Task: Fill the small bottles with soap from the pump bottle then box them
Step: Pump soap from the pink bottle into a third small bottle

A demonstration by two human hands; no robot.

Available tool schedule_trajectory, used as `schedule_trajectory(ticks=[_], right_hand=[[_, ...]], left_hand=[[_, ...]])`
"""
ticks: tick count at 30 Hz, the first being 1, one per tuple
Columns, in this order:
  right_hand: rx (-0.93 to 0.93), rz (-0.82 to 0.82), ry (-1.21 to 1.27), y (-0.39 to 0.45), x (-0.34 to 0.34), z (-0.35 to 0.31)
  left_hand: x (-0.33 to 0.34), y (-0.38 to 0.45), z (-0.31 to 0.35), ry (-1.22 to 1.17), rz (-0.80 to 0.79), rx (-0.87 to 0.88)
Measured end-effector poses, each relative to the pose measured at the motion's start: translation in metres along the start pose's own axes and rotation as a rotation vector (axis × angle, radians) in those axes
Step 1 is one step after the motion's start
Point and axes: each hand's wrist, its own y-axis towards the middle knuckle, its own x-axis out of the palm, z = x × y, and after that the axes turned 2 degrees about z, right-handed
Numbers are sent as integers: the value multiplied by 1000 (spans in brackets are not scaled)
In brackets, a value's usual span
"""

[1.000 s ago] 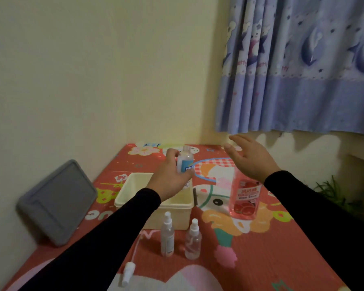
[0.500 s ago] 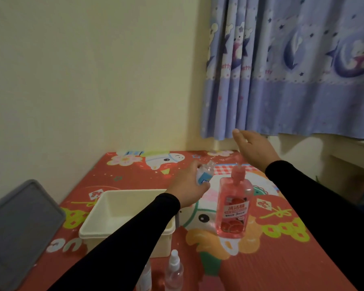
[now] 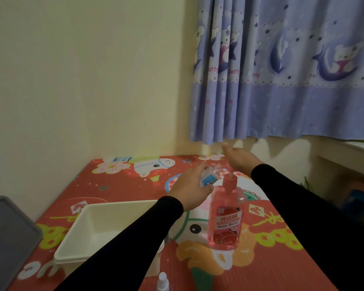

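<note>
My left hand (image 3: 189,186) grips a small clear bottle with a blue label (image 3: 210,177), tilted with its open neck toward the pump. The pink pump bottle (image 3: 226,217) stands upright on the red mat, just right of that hand. My right hand (image 3: 240,159) hovers flat, fingers straight, above and behind the pump head, not touching it. A cream plastic box (image 3: 86,234) sits at the lower left, partly hidden by my left forearm. The white cap of another small spray bottle (image 3: 163,281) shows at the bottom edge.
A grey lid (image 3: 7,238) leans against the wall at the far left. The cartoon-printed red mat (image 3: 282,259) covers the table. A blue curtain (image 3: 282,80) hangs behind, and a white ledge (image 3: 349,152) runs on the right.
The small bottle has tipped from upright toward the pump nozzle. My right hand has moved above the pump head. The view has shifted, so the standing spray bottles are mostly out of frame.
</note>
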Motion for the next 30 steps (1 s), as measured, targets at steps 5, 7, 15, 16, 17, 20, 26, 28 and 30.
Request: schedule_trajectory(ticks=[5, 7, 15, 16, 17, 20, 26, 28, 30], right_hand=[[60, -97, 32, 5, 2, 4], [79, -138, 58, 8, 3, 5], [159, -257, 128, 10, 21, 8], [162, -246, 147, 8, 21, 7], [147, -230, 160, 8, 21, 7], [123, -197, 167, 9, 15, 9], [66, -199, 41, 10, 2, 1], [37, -232, 21, 9, 7, 2], [36, -265, 29, 7, 13, 4]], left_hand=[[2, 4, -1, 102, -46, 27], [3, 5, -1, 102, -59, 42], [11, 0, -11, 91, -55, 22], [11, 1, -12, 91, -52, 23], [11, 1, -12, 92, -50, 26], [6, 3, -10, 97, -48, 48], [3, 7, -10, 163, -24, 84], [6, 5, -13, 175, -14, 85], [10, 3, -16, 174, 8, 86]])
